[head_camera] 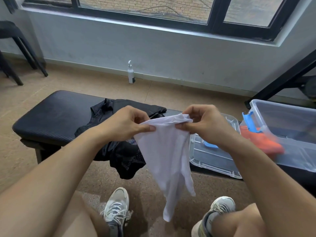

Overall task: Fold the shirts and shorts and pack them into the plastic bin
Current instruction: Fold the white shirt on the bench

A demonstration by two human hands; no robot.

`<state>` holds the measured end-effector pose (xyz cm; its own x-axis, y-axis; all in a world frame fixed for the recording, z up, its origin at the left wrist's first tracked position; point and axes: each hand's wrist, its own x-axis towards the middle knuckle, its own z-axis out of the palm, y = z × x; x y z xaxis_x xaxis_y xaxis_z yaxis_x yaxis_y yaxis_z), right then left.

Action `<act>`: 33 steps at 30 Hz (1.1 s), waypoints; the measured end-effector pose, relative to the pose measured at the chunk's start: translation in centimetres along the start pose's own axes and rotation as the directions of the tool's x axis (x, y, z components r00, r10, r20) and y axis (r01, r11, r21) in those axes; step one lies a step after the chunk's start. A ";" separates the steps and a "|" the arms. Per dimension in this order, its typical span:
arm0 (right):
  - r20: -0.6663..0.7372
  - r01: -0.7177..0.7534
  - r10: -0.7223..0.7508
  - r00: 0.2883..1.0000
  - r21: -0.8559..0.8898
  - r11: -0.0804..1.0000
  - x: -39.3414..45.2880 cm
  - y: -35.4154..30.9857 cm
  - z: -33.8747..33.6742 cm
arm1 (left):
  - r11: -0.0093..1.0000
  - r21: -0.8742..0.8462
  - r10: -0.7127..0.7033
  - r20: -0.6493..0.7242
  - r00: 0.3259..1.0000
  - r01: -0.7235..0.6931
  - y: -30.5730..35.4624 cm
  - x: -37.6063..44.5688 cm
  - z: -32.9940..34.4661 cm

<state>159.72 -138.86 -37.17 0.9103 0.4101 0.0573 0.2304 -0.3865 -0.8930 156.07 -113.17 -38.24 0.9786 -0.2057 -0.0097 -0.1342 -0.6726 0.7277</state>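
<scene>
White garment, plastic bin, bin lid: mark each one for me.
white garment point(164, 151), head view, on the hanging cloth below both hands.
plastic bin point(290, 117), head view, on its clear side wall.
bin lid point(213, 159), head view, on the flat clear panel lying on the bench.

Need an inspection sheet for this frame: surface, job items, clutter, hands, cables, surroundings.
Surface: black padded bench on a tan floor.
Job's things: white garment hanging from both hands; black mesh clothes heaped on the bench; clear plastic bin holding an orange garment; bin lid flat beside it.
Clutter: white bottle by the wall.
Hands: left hand and right hand pinch the garment's top edge.
Cables: nothing seen.
Surroundings: window, black chair, dark metal frame at right.
</scene>
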 end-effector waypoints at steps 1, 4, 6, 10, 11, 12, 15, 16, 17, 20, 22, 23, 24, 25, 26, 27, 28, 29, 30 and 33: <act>-0.041 0.011 -0.011 0.999 -0.007 1.000 0.1 0.1 0.0 | 1.000 0.012 0.005 -0.024 1.000 -0.005 0.0 0.1 -0.1; -0.038 0.059 -0.061 0.997 -0.047 0.997 0.1 -0.1 0.6 | 0.999 0.014 0.044 -0.042 0.998 -0.043 0.8 -0.1 0.4; 0.002 0.089 -0.090 0.996 -0.124 0.988 -0.1 -0.4 1.4 | 0.995 0.058 0.084 -0.066 0.994 -0.080 2.0 -0.2 1.5; -0.002 0.078 -0.081 0.997 -0.211 0.974 -0.1 -0.3 2.3 | 0.987 0.127 0.113 -0.106 0.988 -0.099 3.1 0.5 2.9; 0.001 0.070 -0.072 0.997 -0.208 0.976 0.0 -0.3 2.4 | 0.988 0.118 0.115 -0.090 0.989 -0.104 3.1 0.7 2.8; 0.008 0.060 -0.060 0.998 -0.197 0.978 0.0 -0.3 2.4 | 0.989 0.097 0.122 -0.073 0.990 -0.115 3.0 0.8 2.8; 0.043 0.027 -0.020 0.999 -0.170 0.985 0.0 0.0 2.7 | 0.985 0.028 0.174 -0.068 0.982 -0.173 2.6 0.9 2.4; 0.056 0.014 -0.004 0.998 -0.176 0.984 0.0 0.2 2.8 | 0.981 0.021 0.193 -0.085 0.977 -0.192 2.4 0.9 2.4; 0.069 0.004 0.009 0.998 -0.185 0.983 0.0 0.4 3.0 | 0.977 0.018 0.214 -0.110 0.971 -0.213 2.4 1.0 2.4; 0.114 -0.041 0.067 0.991 -0.216 0.976 0.2 1.5 4.0 | 0.965 0.004 0.258 -0.216 0.942 -0.263 2.5 1.1 2.4; 0.147 -0.087 0.130 0.981 -0.264 0.960 0.6 2.5 4.8 | 0.960 -0.022 0.259 -0.299 0.919 -0.278 2.6 1.1 2.2; 0.163 -0.108 0.159 0.974 -0.284 0.953 0.8 3.1 5.1 | 0.959 -0.047 0.248 -0.345 0.905 -0.280 2.6 1.1 2.1; 0.183 -0.122 0.182 0.966 -0.298 0.947 1.0 3.5 5.4 | 0.956 -0.072 0.235 -0.393 0.889 -0.285 2.5 1.2 1.8; 0.208 -0.131 0.203 0.957 -0.314 0.940 1.1 3.9 5.6 | 0.953 -0.092 0.223 -0.438 0.871 -0.290 2.4 1.2 1.5; 0.238 -0.132 0.221 0.946 -0.342 0.931 1.2 4.3 5.8 | 0.950 -0.103 0.210 -0.481 0.851 -0.293 2.3 1.1 1.1; 0.271 -0.119 0.232 0.934 -0.375 0.919 1.1 4.4 6.0 | 0.950 -0.108 0.196 -0.524 0.829 -0.292 2.2 1.1 0.8; 0.301 -0.102 0.237 0.924 -0.402 0.910 1.0 4.5 6.2 | 0.952 -0.105 0.180 -0.566 0.804 -0.287 2.1 1.1 0.3; 0.323 -0.089 0.237 0.916 -0.413 0.906 0.9 4.4 6.3 | 0.956 -0.104 0.159 -0.607 0.779 -0.276 1.9 1.1 -0.1; 0.337 -0.079 0.232 0.912 -0.411 0.908 0.8 4.2 6.2 | 0.958 -0.114 0.130 -0.643 0.755 -0.262 1.5 1.2 -0.6; 0.375 -0.020 0.192 0.907 -0.418 0.908 0.9 2.8 4.9 | 0.971 -0.146 0.023 -0.735 0.678 -0.191 -0.5 1.6 -2.5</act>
<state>159.51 -135.53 -41.81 0.7411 0.6069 -0.2870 0.3349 -0.7047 -0.6254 158.10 -111.39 -36.90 0.7752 0.3674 0.5139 -0.2941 -0.5101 0.8083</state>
